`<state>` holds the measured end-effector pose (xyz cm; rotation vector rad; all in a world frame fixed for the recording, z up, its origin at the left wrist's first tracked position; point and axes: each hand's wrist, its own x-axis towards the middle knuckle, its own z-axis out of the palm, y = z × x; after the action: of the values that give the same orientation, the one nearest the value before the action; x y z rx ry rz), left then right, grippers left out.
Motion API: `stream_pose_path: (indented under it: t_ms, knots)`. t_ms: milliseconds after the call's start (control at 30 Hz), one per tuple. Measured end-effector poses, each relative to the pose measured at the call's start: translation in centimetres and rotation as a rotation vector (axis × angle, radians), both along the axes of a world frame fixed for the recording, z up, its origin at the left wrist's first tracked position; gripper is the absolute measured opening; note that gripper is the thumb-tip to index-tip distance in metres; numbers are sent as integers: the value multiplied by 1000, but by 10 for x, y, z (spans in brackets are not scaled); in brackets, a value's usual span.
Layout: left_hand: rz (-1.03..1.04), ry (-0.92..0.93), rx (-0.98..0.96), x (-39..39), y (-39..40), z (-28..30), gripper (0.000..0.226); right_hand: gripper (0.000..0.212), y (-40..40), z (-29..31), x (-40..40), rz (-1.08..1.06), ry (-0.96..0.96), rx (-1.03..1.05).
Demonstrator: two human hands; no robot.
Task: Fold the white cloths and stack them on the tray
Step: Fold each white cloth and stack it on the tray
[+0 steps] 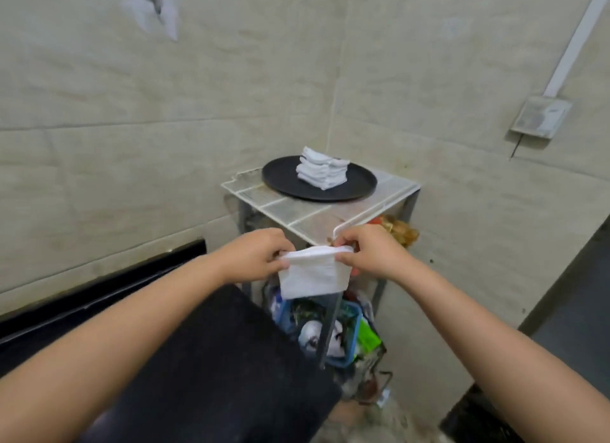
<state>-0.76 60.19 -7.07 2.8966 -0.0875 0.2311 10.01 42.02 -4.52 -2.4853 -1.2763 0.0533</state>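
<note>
White cloth [313, 272] hangs at centre frame, its top edge running left-right, pinched at the corners by left hand [255, 254] and right hand [373, 253]. Up-frame beyond the fingers: stack [321, 172] on tray [280, 182], both hands about equally near.

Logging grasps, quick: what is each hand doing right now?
Left hand: pinches the white cloth's top left corner.
Right hand: pinches its top right corner.
</note>
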Motion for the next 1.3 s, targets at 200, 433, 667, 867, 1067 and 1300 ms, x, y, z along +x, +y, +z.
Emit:
stream_pose_path:
  t_ms: [200,433,667,867,1067,1300]
  knots:
    - [111,-165,-15,111,28,53,18,21,36,54,116,-11,-57,46]
    - [438,-303,-297,221,46,81,7,26,91,97,238,68,-51,74]
    - [800,-615,-89,332,76,105,24,20,164,108,368,203,33,394]
    - [874,-491,-60,383,71,64,30,23,189,55,434,315,58,345]
    - [840,-273,-36,372,49,10,27,23,186,-9,454,535,4,57]
    - [862,-165,22,371,41,10,34,21,178,-11,457,571,-34,15]
